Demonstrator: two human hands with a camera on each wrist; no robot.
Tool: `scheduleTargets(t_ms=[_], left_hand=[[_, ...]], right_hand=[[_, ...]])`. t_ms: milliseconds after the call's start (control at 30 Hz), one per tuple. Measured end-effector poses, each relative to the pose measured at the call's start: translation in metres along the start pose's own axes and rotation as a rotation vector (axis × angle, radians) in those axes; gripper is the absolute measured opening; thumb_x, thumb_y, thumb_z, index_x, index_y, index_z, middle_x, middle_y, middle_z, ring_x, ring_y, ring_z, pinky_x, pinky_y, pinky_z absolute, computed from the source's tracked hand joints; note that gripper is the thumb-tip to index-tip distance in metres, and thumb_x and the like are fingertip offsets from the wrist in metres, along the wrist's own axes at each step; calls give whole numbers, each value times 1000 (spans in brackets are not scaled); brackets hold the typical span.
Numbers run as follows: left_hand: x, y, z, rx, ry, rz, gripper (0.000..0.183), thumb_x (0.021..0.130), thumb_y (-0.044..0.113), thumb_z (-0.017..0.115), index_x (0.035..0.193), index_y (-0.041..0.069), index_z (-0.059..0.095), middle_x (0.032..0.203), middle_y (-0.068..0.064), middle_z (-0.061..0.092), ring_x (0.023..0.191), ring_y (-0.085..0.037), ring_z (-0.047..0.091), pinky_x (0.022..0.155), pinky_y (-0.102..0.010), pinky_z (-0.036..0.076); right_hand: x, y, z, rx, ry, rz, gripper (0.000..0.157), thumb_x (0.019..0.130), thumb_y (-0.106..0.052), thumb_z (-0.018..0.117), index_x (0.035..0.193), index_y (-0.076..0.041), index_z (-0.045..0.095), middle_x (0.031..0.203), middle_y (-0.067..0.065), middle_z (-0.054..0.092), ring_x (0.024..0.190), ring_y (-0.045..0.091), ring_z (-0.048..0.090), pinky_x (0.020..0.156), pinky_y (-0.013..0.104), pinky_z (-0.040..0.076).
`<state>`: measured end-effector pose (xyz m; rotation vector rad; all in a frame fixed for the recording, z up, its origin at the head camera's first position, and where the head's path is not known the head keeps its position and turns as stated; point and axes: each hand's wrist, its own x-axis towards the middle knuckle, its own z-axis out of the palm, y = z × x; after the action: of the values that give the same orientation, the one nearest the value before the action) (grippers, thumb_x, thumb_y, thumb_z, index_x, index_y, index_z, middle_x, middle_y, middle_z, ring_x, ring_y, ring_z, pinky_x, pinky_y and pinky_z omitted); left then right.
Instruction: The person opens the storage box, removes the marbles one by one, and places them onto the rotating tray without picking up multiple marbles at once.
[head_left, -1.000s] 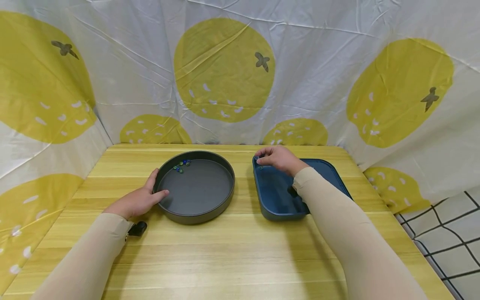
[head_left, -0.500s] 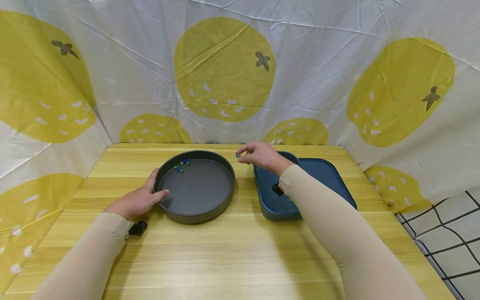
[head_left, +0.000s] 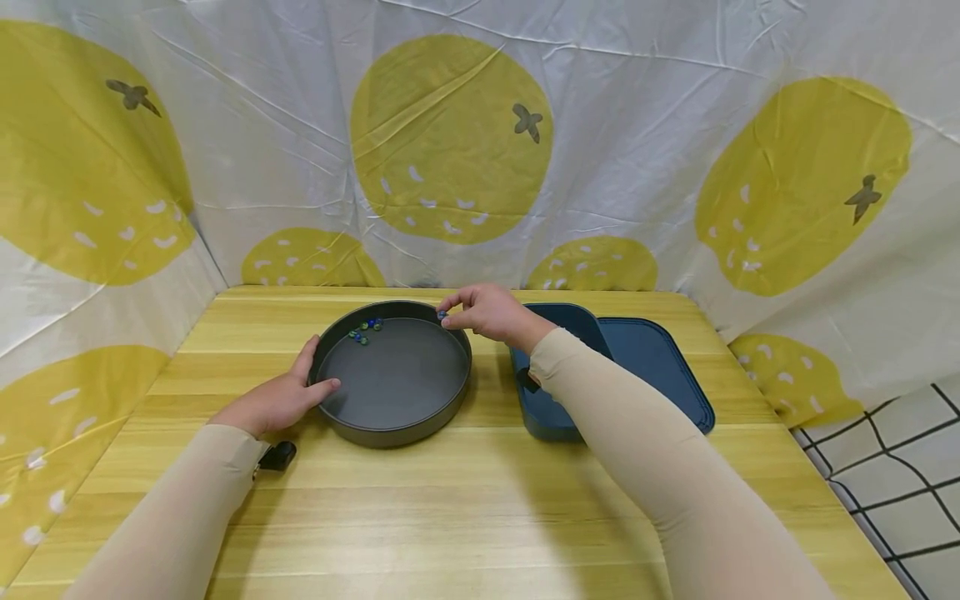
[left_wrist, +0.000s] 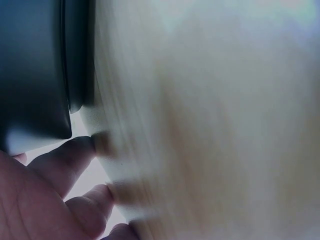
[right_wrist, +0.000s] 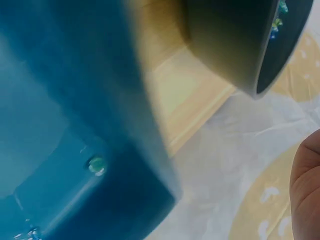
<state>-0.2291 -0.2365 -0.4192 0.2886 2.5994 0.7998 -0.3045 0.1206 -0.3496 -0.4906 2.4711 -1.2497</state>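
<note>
A round dark grey cake pan (head_left: 397, 379) stands left of centre with several blue and green marbles (head_left: 364, 332) near its back left wall. My left hand (head_left: 273, 404) holds the pan's left side, thumb over the rim. In the left wrist view its other fingertips (left_wrist: 102, 192) touch the table. Between thumb and fingertips, my right hand (head_left: 487, 312) pinches a small blue marble (head_left: 442, 315) above the pan's back right rim. A deep blue rectangular container (head_left: 555, 429) lies right of the pan, partly hidden by my right forearm. Inside it, a greenish marble (right_wrist: 96, 165) shows in the right wrist view.
A flat blue tray-like lid (head_left: 660, 367) lies to the right of the container. The wooden table (head_left: 420, 517) ends at a hanging curtain (head_left: 300, 150) with yellow fruit prints. A black grid-patterned cloth (head_left: 900, 475) hangs off the right side.
My right hand has moved left from the blue container's back left corner to the pan's back right rim, carrying the marble. The left hand and pan have stayed put.
</note>
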Motion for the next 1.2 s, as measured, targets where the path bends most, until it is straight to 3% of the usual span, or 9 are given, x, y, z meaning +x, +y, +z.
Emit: scheduleTargets(t_ms=[100,167,300,400,500,600,667,1067,1200], left_hand=[[1,-1,0,-6,0,-3,101,109,59,43,164,12,-28,169,-40,8,146,-61,37,118,-70,34],[2,-1,1,-7,1,-1,101,109,59,43,164,11,-27,169,-39,7,147,-61,36,118,-70,33],[3,-1,1,-12,1,0,101,109,59,43,164,12,-27,170,-38,6,148,-60,35,119,-70,32],[3,-1,1,-14,1,4,101,109,59,43,164,12,-27,170,-39,6,148,-60,34,119,-70,32],[3,-1,1,-13,2,8,101,109,59,43,164,11,-27,170,-39,6,148,-61,34,119,-70,31],[3,0,0,-9,3,5,101,109,59,43,164,11,-27,169,-39,7,148,-61,35,119,-70,32],[2,-1,0,-6,4,-2,101,109,60,42,164,11,-26,169,-39,8,147,-60,36,119,-69,33],[2,-2,0,-16,1,-11,102,108,60,44,165,12,-26,169,-39,10,147,-60,38,118,-69,34],[2,-2,0,-15,1,-12,102,108,60,44,165,12,-26,169,-40,10,146,-60,39,117,-69,35]], right_hand=[[3,-4,5,1,-5,-15,28,99,-23,76,126,-16,77,67,-4,46,64,16,39,64,30,38],[5,-5,8,-2,-11,-31,28,99,-22,76,126,-15,77,70,-2,51,67,15,44,66,30,40],[7,-8,14,-13,-27,-54,28,99,-21,75,126,-13,77,98,3,70,90,17,58,76,29,46],[9,-11,17,-17,-34,-63,28,99,-20,75,126,-13,77,113,-1,72,94,19,59,75,29,46],[10,-13,19,-28,-37,-77,26,99,-20,76,125,-15,78,96,-5,70,82,17,54,70,28,43],[10,-14,21,-32,-43,-83,26,98,-20,76,124,-16,78,68,-7,54,65,15,40,64,29,38],[10,-14,21,-31,-48,-81,26,98,-21,76,124,-17,78,59,-7,44,60,14,34,62,29,36],[10,-16,24,-5,-61,-68,29,98,-20,76,127,-16,77,55,-7,42,51,13,27,58,29,33],[10,-15,24,-7,-60,-62,32,98,-21,78,129,-17,76,70,0,59,60,13,39,63,29,38]])
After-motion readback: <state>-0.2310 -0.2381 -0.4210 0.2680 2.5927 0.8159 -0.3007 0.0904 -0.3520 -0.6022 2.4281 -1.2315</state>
